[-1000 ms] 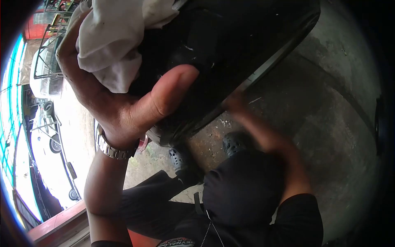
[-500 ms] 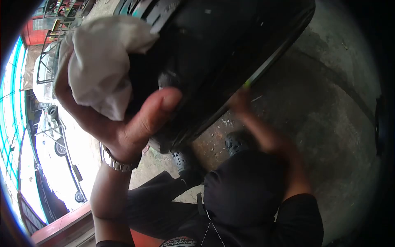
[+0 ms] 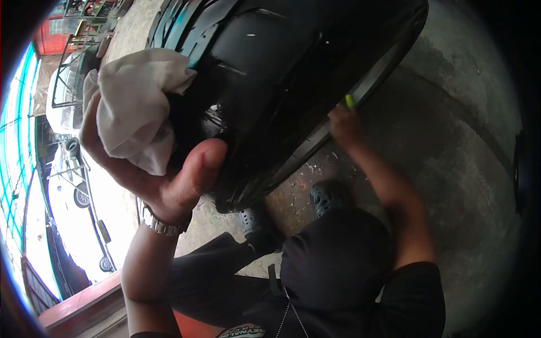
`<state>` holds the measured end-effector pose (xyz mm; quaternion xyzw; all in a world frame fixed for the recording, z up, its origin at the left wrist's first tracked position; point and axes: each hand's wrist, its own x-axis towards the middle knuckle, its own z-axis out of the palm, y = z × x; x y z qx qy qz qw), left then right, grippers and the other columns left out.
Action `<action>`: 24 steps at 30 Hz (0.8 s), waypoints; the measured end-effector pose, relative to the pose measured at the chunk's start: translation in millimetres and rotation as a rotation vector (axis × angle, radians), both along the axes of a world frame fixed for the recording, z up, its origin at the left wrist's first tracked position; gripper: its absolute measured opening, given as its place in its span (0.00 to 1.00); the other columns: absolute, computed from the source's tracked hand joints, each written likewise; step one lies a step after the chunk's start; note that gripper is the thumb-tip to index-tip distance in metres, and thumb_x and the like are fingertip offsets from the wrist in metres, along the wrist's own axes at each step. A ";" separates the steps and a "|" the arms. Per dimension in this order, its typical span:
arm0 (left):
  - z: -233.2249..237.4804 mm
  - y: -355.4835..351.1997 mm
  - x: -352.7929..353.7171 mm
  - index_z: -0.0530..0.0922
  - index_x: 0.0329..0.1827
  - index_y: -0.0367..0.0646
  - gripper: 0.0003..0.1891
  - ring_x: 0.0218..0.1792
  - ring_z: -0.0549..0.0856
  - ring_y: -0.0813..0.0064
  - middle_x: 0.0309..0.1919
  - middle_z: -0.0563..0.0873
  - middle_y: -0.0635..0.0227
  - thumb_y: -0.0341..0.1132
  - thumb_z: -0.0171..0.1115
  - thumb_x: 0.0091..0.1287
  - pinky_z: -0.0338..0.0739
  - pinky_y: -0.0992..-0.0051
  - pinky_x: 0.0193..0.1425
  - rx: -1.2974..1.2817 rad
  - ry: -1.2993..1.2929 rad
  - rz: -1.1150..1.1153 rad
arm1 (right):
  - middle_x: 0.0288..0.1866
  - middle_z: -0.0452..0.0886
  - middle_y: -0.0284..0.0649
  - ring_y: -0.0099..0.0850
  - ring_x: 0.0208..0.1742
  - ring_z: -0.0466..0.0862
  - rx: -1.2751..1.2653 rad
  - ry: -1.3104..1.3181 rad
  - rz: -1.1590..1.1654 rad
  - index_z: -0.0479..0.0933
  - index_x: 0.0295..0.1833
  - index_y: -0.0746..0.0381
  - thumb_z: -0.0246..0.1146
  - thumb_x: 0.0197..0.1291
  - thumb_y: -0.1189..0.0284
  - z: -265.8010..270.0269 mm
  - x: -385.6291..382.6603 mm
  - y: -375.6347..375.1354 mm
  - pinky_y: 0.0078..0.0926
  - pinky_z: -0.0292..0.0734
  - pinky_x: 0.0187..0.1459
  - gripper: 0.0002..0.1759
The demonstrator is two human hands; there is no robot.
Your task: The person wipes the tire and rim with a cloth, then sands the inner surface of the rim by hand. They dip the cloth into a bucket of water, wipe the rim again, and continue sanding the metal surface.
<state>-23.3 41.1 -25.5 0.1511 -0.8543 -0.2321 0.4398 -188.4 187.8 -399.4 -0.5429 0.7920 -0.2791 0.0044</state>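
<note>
A crumpled white cloth (image 3: 132, 104) lies in the palm and fingers of my left hand (image 3: 177, 183), with the thumb stretched out to the side. Just beyond that hand is a large, glossy black object that looks like a tyre (image 3: 270, 73), with grooves along its upper left. Whether the cloth touches it is hard to tell. My right hand (image 3: 345, 124) is closed at the right edge of the tyre, beside a grey strip. From its fingers sticks out a small yellow-green tip (image 3: 349, 101); the rest is hidden in the grip.
Below the tyre are my feet in dark clogs (image 3: 327, 197) on a stained concrete floor (image 3: 451, 186). A white vehicle (image 3: 63, 110), a loose wheel (image 3: 82, 197) and metal racks stand at the left. A red ledge (image 3: 84, 307) runs along the lower left.
My left hand and the cloth have shifted slightly down and left, showing more of the grooves. My right hand has moved a little up and right along the edge.
</note>
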 end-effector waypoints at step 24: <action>-0.3 -6.3 -9.2 0.57 0.77 0.39 0.58 0.67 0.76 0.60 0.66 0.73 0.53 0.57 0.84 0.50 0.71 0.58 0.72 0.065 -0.005 -0.178 | 0.64 0.82 0.46 0.50 0.67 0.79 -0.124 -0.496 0.003 0.80 0.59 0.57 0.54 0.68 0.73 13.2 -17.9 -5.2 0.67 0.64 0.71 0.17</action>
